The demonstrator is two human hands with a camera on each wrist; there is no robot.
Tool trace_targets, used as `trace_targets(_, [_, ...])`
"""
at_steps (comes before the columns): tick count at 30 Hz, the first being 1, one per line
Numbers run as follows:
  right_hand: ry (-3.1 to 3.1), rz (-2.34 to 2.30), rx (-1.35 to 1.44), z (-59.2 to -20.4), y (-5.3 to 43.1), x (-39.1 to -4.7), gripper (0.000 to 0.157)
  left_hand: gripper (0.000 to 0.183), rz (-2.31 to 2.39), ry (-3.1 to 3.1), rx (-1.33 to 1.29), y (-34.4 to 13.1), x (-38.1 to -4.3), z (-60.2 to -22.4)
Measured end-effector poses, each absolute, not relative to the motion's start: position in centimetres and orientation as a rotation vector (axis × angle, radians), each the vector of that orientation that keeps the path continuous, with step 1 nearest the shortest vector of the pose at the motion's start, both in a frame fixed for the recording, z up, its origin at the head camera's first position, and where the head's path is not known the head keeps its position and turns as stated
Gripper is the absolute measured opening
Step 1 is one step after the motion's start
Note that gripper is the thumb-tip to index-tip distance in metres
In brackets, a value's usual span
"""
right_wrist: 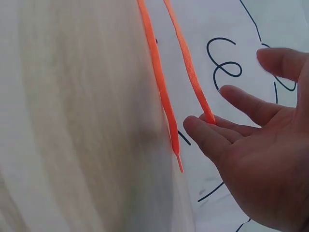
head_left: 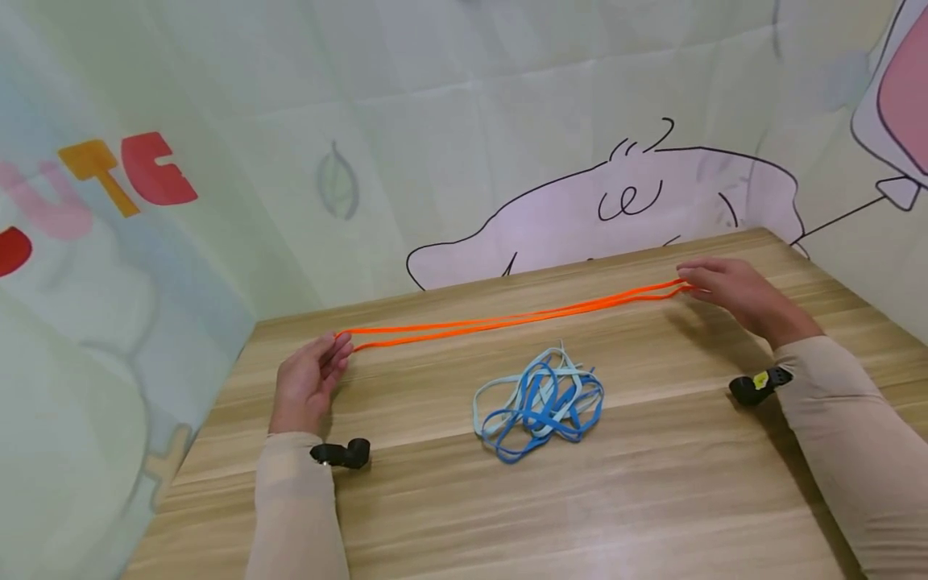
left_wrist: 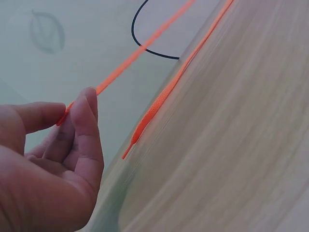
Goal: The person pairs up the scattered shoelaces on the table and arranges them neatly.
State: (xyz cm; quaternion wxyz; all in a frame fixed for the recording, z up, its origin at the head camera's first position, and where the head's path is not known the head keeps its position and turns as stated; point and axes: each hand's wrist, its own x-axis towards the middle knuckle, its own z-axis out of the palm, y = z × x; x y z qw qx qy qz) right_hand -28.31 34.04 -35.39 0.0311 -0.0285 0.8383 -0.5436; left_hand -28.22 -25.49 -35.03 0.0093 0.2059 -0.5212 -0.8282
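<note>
Two orange shoelaces [head_left: 507, 322] stretch side by side across the far part of the table. My left hand [head_left: 308, 383] pinches the end of one of them between thumb and fingertips [left_wrist: 84, 108]. At the other end, my right hand [head_left: 735, 294] holds the same lace between thumb and forefinger, its other fingers spread apart. The second orange lace [left_wrist: 159, 104] lies beside it close to the tabletop, its tip free near the left hand; by the right hand, the tip [right_wrist: 180, 162] also hangs free of the fingers.
A loose tangle of blue and pale-blue laces [head_left: 540, 407] lies mid-table, nearer than the orange ones. A wood-grain table [head_left: 616, 499] fills the foreground. Behind its far edge hangs a printed cloth [head_left: 406, 153] with cartoon drawings. Each wrist wears a small black camera [head_left: 344, 453].
</note>
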Motion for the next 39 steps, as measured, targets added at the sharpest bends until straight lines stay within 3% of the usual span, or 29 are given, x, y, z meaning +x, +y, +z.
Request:
trace_targets(5, [2.580, -1.667, -0.095, -35.4, 33.9, -28.3, 0.072, 0.015, -2.629, -1.616, 0.589, -25.5, -28.3, -34.9])
trace_targets(15, [2.636, -1.491, -0.136, -35.4, 33.5, -28.4, 0.076, 0.049, -2.605, -1.717, 0.583, -25.4, -28.2, -35.2])
trace_targets(31, [2.659, -1.395, -0.135, -35.3, 33.1, -28.4, 0.084, 0.048, -2.632, -1.904, 0.469, -26.0, -28.0, -35.9])
trace_targets(39, [2.719, -1.423, -0.063, -35.8, 33.2, -28.6, 0.072, 0.046, -2.626, -1.821, 0.483, -26.5, -28.0, -35.5])
